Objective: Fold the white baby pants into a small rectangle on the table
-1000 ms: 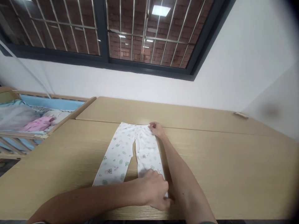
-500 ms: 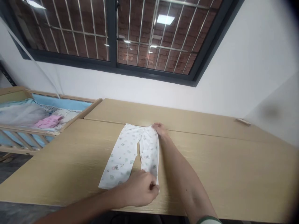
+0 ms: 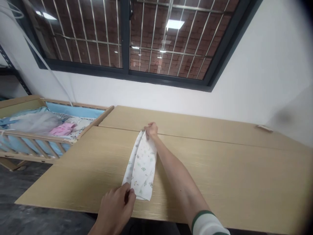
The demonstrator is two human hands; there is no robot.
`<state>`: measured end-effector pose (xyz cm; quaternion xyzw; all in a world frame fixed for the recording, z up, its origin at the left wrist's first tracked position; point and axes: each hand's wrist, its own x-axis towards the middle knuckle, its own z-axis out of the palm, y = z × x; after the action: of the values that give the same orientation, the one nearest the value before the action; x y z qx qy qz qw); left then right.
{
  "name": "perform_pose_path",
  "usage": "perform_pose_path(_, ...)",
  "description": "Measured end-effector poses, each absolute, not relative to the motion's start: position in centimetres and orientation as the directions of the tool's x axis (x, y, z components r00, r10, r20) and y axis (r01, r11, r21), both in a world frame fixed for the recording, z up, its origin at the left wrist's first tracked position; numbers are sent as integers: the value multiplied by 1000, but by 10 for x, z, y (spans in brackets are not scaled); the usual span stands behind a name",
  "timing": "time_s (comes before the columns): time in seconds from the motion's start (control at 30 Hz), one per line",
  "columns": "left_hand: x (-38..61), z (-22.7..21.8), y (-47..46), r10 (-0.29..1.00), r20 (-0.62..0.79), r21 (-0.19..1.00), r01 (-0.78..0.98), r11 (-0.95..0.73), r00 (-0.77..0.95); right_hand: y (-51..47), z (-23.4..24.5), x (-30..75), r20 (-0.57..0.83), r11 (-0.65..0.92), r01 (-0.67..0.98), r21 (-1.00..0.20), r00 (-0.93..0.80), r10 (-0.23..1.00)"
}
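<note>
White baby trousers (image 3: 142, 164) with small green and pink prints lie on the wooden table (image 3: 220, 169), folded lengthwise so one leg covers the other. My right hand (image 3: 151, 129) is stretched out to the far end and pinches the waistband. My left hand (image 3: 117, 207) is at the near table edge, fingers closed on the leg cuffs.
A wooden cot (image 3: 44, 130) with blue lining, a pink garment (image 3: 64, 129) and pale bedding stands left of the table. A barred window (image 3: 127, 36) and a white wall lie behind. A small flat object (image 3: 264, 128) rests at the table's far right.
Both hands swung the right trouser leg over to the left onto the other leg; the spread trousers are now a narrow folded strip. The view shifted left.
</note>
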<state>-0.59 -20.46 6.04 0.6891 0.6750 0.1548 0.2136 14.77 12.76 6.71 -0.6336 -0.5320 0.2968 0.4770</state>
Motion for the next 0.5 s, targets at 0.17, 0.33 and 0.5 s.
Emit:
perform_pose_path(0.17, -21, 53, -205, 993, -120, 352, 935, 51, -8, 127, 52, 118, 157, 17, 542, -840, 213, 964)
perform_pose_path(0.33, -24, 55, -208, 993, -109, 263, 963, 66, -39, 122, 51, 110, 176, 49, 632, -774, 140, 974)
perform_pose_path(0.5, -20, 49, -215, 917, 393, 160, 977, -144, 71, 91, 72, 111, 265, 245, 668, -702, -74, 961)
